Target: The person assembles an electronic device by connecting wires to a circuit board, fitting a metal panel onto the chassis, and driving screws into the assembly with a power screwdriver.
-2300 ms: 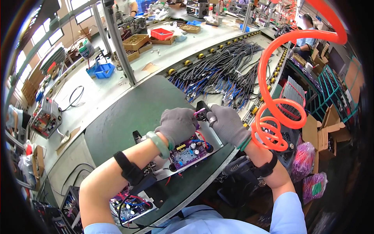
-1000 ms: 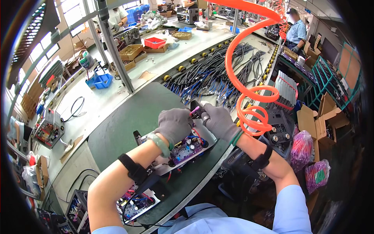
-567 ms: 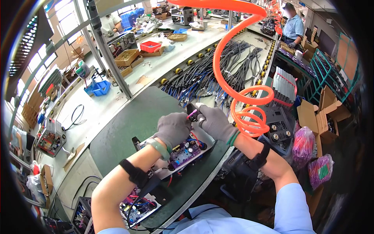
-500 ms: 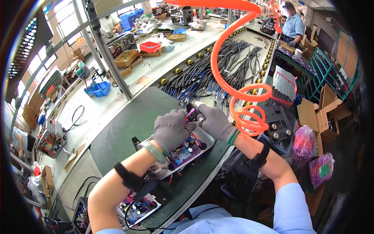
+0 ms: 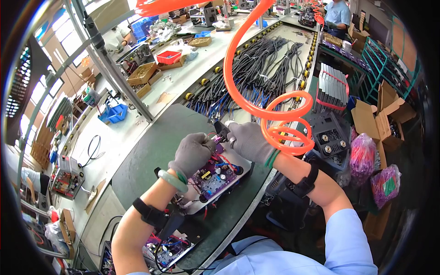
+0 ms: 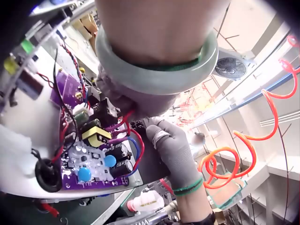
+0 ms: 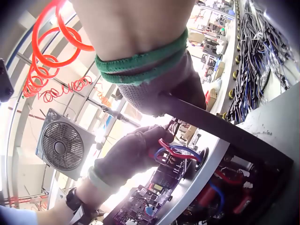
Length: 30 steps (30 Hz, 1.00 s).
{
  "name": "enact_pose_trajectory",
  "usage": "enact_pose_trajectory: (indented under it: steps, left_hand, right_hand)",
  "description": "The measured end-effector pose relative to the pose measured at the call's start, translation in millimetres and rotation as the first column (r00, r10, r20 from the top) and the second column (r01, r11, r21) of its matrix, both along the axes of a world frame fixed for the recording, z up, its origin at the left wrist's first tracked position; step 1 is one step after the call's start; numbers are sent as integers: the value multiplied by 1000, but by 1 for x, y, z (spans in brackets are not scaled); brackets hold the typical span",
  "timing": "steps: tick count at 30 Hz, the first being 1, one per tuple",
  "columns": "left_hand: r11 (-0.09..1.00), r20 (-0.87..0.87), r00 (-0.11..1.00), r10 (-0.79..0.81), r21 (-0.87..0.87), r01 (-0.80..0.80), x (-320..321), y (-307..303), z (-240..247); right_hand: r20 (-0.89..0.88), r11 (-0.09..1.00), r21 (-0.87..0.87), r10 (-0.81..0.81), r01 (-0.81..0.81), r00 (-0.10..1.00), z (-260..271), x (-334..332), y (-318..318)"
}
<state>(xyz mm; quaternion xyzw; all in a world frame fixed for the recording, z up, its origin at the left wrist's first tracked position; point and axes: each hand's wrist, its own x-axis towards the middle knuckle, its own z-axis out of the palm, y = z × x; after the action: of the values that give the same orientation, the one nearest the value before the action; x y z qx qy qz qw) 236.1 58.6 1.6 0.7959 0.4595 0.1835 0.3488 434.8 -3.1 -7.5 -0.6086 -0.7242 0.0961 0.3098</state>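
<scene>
2 gloved hands, 2 black arm straps, 1 pale bangle, 1 black part at right fingers, 1 coiled orange hose in foreground, 1 red bin, 2 plastic-wrapped bundles. Left wrist view: 2 blue discs, 1 yellow-wrapped component. Right wrist view: 1 box fan.

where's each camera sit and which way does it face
Head: worn on the head, facing forward and down; the left hand, right hand and forearms show.
Left wrist: on that wrist, facing the circuit board; both hands show.
Right wrist: on that wrist, facing toward the left hand; both hands show.
Both wrist views share the circuit board.
</scene>
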Motion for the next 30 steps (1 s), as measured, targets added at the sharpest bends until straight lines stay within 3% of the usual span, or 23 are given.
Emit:
enact_pose_trajectory:
  steps: [4,8,10,11,14,16,20,22,23,25,26,28,30]
  left_hand:
    - [998,87,994,64,5,-65,-2,-11,-7]
    - [995,81,996,44,85,-51,-2,-4,-16]
    - [992,119,993,3,-126,12,-4,5,-14]
    - [992,117,993,7,-127,8,-4,5,-13]
    - [996,102,995,-1,-88,10,-4,0,-5]
    - [997,-34,998,-48,56,50,-1,-2,3]
    - [975,-88,994,-66,208,83,1,-2,8]
    - [998,47,999,-25,-63,28,-1,0,7]
    - [998,46,999,-26,-61,29,0,-1,8]
    - [954,143,985,100,-296,-54,4,-5,9]
    - [953,145,984,100,-297,-53,6,-4,4]
    - [990,-62,998,5,144,4,9,-1,-7]
    - [996,-30,999,17,91,-14,9,0,-9]
  right_hand:
    - [-58,1000,-10,14,-15,998,9,-1,-3]
    - [60,995,88,36,-41,998,0,2,0]
    - [135,988,142,39,-58,990,-4,2,1]
    - [97,991,124,28,-40,995,-4,2,1]
    - [26,996,81,24,-26,999,-3,0,3]
    - [-15,998,64,15,-14,1000,-2,-1,3]
    - [-24,1000,-6,-11,11,1000,1,-2,3]
    - [36,997,-73,-19,22,999,2,0,3]
    - [36,997,-71,-21,23,999,3,0,4]
    - [72,996,-71,-39,44,997,2,-1,4]
    - [74,996,-72,-39,45,996,-1,-1,5]
    - [162,997,74,-31,19,986,-9,0,5]
    - [117,997,65,-35,27,993,-10,0,4]
